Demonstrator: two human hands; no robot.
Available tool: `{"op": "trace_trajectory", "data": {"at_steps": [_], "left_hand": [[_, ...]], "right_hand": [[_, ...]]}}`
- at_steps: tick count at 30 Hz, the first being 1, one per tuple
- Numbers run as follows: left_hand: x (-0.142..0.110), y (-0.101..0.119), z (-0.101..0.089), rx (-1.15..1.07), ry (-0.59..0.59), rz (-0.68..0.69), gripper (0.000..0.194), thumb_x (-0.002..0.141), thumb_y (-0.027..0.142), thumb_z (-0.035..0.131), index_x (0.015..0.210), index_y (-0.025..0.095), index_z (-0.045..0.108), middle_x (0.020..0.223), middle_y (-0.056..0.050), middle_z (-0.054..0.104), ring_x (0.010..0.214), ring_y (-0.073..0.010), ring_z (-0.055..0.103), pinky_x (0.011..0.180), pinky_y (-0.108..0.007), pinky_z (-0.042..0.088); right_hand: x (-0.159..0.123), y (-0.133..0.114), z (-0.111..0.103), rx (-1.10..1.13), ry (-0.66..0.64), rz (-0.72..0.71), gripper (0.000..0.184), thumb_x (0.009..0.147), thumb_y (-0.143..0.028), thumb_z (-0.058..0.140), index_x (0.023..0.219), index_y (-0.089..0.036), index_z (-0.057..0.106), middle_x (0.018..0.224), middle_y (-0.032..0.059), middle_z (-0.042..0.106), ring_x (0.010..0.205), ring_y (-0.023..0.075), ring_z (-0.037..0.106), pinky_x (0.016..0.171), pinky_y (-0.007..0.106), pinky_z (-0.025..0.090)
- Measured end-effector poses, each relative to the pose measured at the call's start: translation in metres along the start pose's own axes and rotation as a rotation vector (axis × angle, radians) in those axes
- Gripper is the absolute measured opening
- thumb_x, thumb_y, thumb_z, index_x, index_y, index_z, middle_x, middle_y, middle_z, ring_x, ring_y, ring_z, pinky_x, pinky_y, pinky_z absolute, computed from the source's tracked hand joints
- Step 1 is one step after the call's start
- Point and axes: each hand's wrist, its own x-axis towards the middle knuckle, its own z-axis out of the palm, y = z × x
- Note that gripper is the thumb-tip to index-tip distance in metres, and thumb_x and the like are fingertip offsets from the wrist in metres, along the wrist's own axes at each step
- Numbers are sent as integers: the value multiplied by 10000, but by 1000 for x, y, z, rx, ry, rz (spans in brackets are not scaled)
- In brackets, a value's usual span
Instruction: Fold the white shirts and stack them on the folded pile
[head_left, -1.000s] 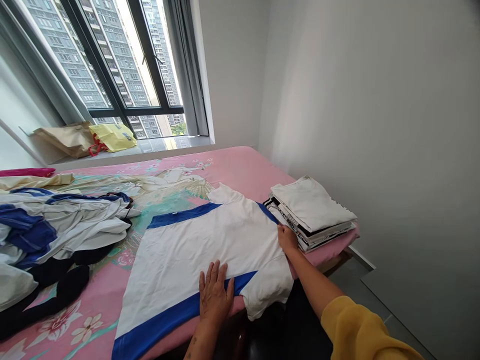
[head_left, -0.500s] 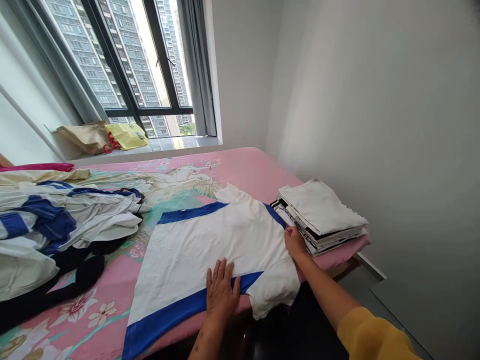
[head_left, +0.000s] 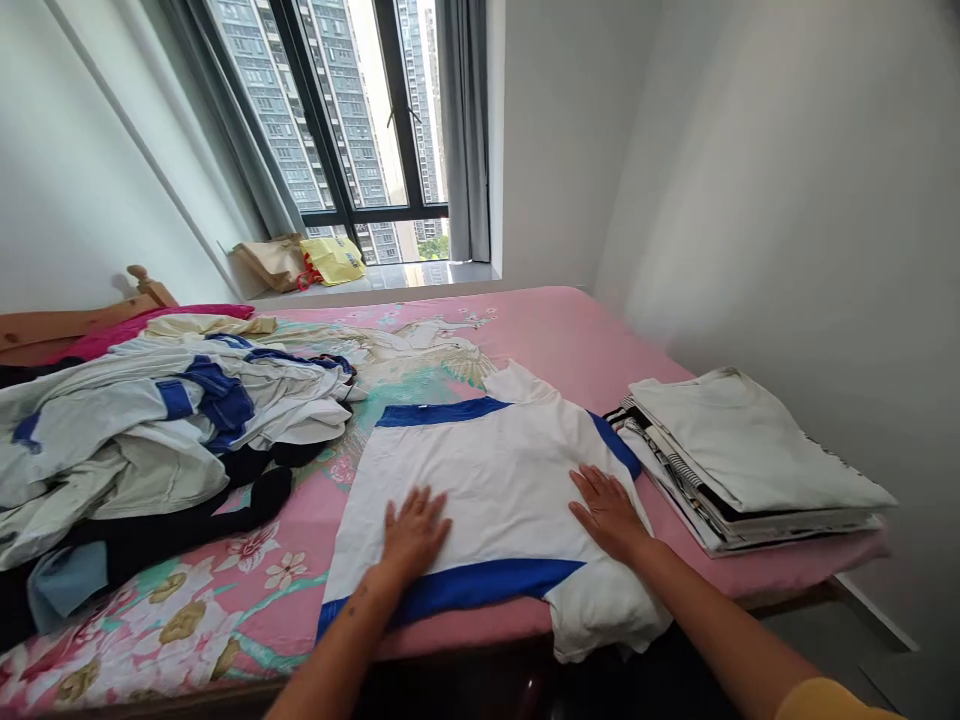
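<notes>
The white cloth shirt with blue bands (head_left: pixel 487 480) lies flat, long way left to right, under my hands. My left hand (head_left: pixel 415 530) is nearer its hem (head_left: pixel 360 520), my right hand (head_left: pixel 609 515) nearer its blue collar (head_left: pixel 616 445). Fingers spread, I grip nothing. The pink flowered bed sheet (head_left: pixel 555 315) is below; a white-topped folded clothes pile (head_left: pixel 750 440) sits past the collar

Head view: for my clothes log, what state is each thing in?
White-and-blue shirt, spread unfolded
Left hand, palm down, open
Right hand, palm down, open
Clothes pile, jumbled
Clothes stack, folded
Floral bedsheet, spread
Paper bag, lying down
Yellow bag, lying down
Curtains, drawn aside
Window, open or shut unclear
</notes>
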Motion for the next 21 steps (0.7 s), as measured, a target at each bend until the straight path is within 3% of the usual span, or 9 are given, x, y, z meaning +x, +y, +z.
{"op": "trace_trajectory", "data": {"at_steps": [3, 5, 6, 8, 10, 11, 14, 17, 21], "left_hand": [[11, -82, -10, 82, 28, -384, 575, 898, 488, 314, 1417, 244, 354, 1523, -101, 276, 1406, -282, 207, 1091, -619, 110], [16, -108, -13, 139, 121, -534, 570, 911, 464, 281, 1395, 184, 395, 1500, -142, 314, 1402, -297, 209, 1091, -601, 147], [19, -111, -14, 156, 159, -512, 555, 914, 438, 283, 1376, 164, 423, 1490, -149, 331, 1399, -291, 216, 1099, -573, 163], [27, -102, -11, 148, 168, -281, 515, 917, 396, 293, 1354, 178, 456, 1496, -117, 332, 1403, -247, 219, 1121, -496, 179], [40, -86, -7, 94, 79, -20, 484, 918, 403, 302, 1351, 258, 461, 1503, -51, 334, 1406, -201, 218, 1140, -452, 151], [48, -81, -6, 64, 27, 29, 478, 916, 420, 308, 1355, 298, 452, 1504, -20, 335, 1407, -190, 217, 1146, -455, 129], [85, -87, -9, 24, -46, -106, 488, 910, 437, 318, 1373, 321, 419, 1504, -26, 332, 1396, -221, 252, 1128, -544, 116], [128, -112, -20, 37, -4, -238, 488, 910, 346, 317, 1371, 234, 434, 1502, -113, 319, 1386, -282, 266, 1087, -619, 141], [174, -122, -27, 30, 11, -88, 441, 897, 294, 343, 1297, 265, 526, 1471, -56, 390, 1383, -217, 280, 1143, -486, 121]], "right_hand": [[-2, 3, 8, -36, 58, -34, 556, 939, -488, 321, 1436, -238, 324, 1505, 58, 299, 1401, 231, 208, 1132, 492, 181], [-2, 2, 10, -53, 83, -50, 557, 940, -485, 323, 1442, -244, 310, 1506, 55, 295, 1401, 231, 207, 1127, 492, 192], [-2, 1, 11, -61, 92, -55, 558, 939, -481, 327, 1445, -247, 303, 1507, 53, 295, 1401, 231, 207, 1125, 493, 196], [-2, 1, 12, -78, 112, -67, 560, 937, -471, 340, 1450, -251, 292, 1508, 50, 293, 1400, 234, 208, 1121, 497, 202], [-2, 1, 14, -95, 131, -81, 568, 933, -465, 353, 1454, -253, 278, 1508, 49, 290, 1398, 238, 215, 1116, 501, 214], [-2, 1, 14, -103, 142, -89, 575, 930, -464, 359, 1458, -253, 270, 1508, 50, 290, 1397, 241, 219, 1112, 502, 223], [-1, 0, 15, -127, 171, -113, 598, 922, -454, 379, 1469, -258, 237, 1507, 48, 292, 1390, 249, 235, 1101, 502, 244], [0, 0, 14, -154, 195, -135, 629, 912, -447, 400, 1481, -270, 197, 1510, 41, 286, 1381, 253, 259, 1093, 499, 257], [2, -1, 15, -168, 208, -151, 665, 898, -453, 421, 1489, -281, 169, 1511, 31, 281, 1372, 259, 282, 1085, 487, 270]]}}
